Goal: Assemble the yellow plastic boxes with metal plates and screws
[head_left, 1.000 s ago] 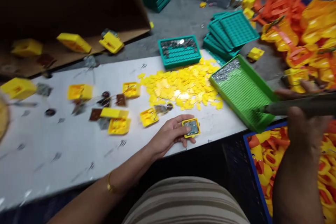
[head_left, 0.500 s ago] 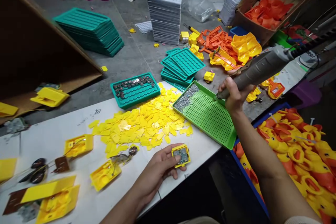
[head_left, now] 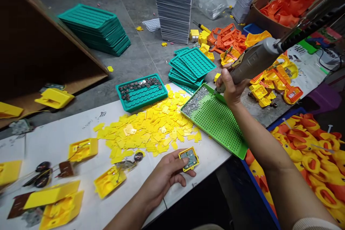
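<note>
My left hand (head_left: 168, 172) is closed on a small yellow plastic case (head_left: 194, 155), its thumb on the green circuit board (head_left: 191, 159) inside. Wrapped round a grey electric screwdriver (head_left: 254, 59) is my right hand (head_left: 232, 88). The tool slants down to the left, its tip close over the screws (head_left: 194, 102) in a perforated green tray (head_left: 223, 129); whether it touches them I cannot tell. A pile of flat yellow plastic pieces (head_left: 151, 129) lies left of the tray. Opened yellow cases with wires (head_left: 110, 181) are spread on the white board at left.
Behind the pile, a teal tray (head_left: 142, 100) holds round metal parts. Further back stand stacks of teal trays (head_left: 94, 30) and white trays (head_left: 173, 14). A cardboard box (head_left: 40, 32) juts in at left. A blue-rimmed crate of yellow toy ducks (head_left: 309, 161) stands at lower right.
The screwdriver and my right hand have moved left over the green tray, toward the screws. My left hand still holds the yellow case. The whole view has shifted slightly.
</note>
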Demonstrator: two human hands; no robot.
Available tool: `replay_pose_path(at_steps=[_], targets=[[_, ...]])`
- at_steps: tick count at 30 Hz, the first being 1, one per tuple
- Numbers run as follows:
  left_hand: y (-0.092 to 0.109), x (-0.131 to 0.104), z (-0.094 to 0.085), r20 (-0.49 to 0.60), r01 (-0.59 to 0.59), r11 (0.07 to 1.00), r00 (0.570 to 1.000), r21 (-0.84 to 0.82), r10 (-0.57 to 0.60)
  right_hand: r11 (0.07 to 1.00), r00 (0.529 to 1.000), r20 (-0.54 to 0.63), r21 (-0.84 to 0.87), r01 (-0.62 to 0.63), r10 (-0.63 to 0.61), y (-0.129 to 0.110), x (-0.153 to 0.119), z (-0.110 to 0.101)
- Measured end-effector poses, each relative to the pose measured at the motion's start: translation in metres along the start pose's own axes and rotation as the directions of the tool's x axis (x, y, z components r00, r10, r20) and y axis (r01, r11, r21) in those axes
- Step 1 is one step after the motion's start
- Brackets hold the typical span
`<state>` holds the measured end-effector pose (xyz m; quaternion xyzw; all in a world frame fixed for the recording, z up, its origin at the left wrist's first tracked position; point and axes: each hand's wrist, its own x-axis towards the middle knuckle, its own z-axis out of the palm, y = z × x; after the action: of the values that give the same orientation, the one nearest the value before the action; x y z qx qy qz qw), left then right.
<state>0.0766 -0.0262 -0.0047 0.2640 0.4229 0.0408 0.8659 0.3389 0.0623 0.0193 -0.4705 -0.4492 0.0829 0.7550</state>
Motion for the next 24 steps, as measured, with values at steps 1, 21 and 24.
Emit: replay_pose_path(at_steps=[1, 21, 24], targets=[[0.0003, -0.0001, -0.0001, 0.003, -0.002, 1.000, 1.000, -0.002, 0.002, 1.000, 1.000, 0.000, 0.006, 0.001, -0.001, 0.0005, -0.0002, -0.0002], [0.0017, 0.0000, 0.0018, -0.006, -0.007, 1.000, 1.000, -0.003, 0.007, 1.000, 0.998, 0.066, -0.010, -0.017, 0.017, -0.0016, -0.0009, 0.0028], [0.0020, 0.0005, 0.0017, -0.006, -0.004, 1.000, 1.000, -0.003, 0.004, 1.000, 0.999, 0.049, -0.017, -0.013, 0.014, -0.0027, 0.0005, 0.0034]])
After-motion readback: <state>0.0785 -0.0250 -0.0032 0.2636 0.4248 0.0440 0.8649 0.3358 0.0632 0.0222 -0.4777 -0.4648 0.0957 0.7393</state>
